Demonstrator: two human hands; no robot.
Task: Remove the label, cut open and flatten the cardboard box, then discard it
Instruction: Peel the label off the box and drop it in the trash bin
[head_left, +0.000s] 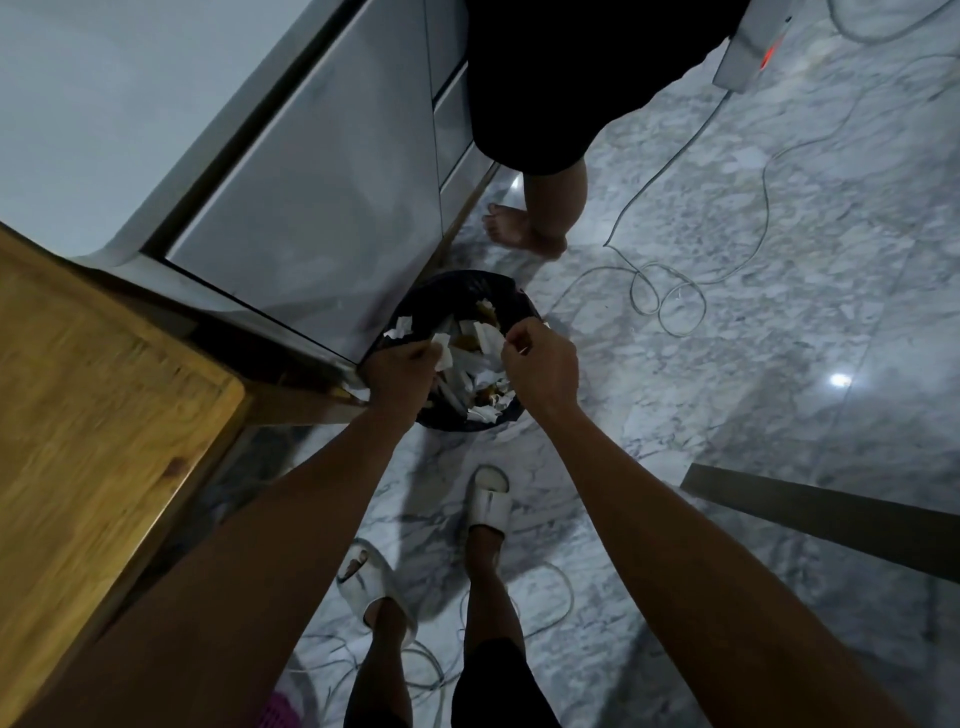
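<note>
Marble floor (727, 338); hands over bin (415, 306).

both hands (400, 371) (540, 364) pinching white scraps (444, 347) over bin (415, 312)

**Quick head count**

Two hands, left (402, 371) and right (543, 364), over one bin (415, 312). Two white slippers (488, 501) at bottom centre, one bare foot (519, 231) near the top, one wooden table (93, 415) on the left.
</note>
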